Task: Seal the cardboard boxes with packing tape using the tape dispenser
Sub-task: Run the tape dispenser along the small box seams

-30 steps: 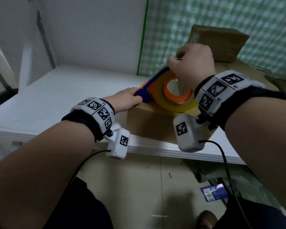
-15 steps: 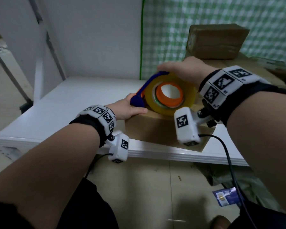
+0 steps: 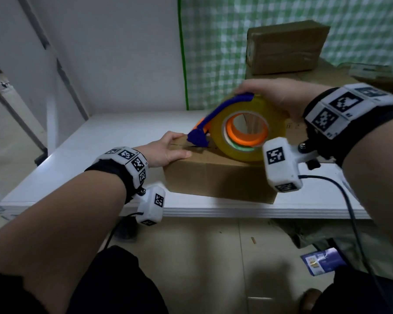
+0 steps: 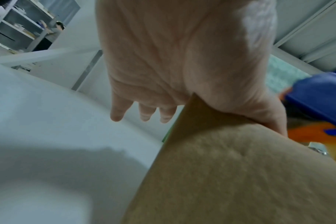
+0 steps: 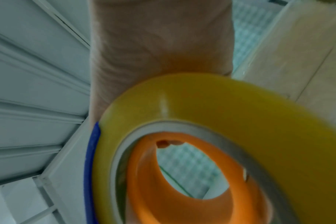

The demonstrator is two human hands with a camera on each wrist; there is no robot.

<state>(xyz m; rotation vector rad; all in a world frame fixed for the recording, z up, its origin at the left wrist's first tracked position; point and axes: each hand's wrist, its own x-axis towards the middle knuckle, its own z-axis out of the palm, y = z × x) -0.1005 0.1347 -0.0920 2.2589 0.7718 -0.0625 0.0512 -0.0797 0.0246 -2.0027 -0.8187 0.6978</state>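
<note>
White table, green checked backdrop; right hand clamps tape dispenser, left hand seemingly flat on box.

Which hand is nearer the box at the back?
Right. The right hand, gripping the dispenser, is in front of the back box; the left hand rests on the left corner of the front box, farther off.

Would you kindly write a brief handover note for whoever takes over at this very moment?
Left hand: open, pressing the near-left corner of the cardboard box on the white table.
Right hand: grips the tape dispenser from above, its blue nose at the box top's left end.
Done: no laid tape visible on this box yet.
Left: run tape along the top seam and cut it; state of the rear box unclear.
</note>
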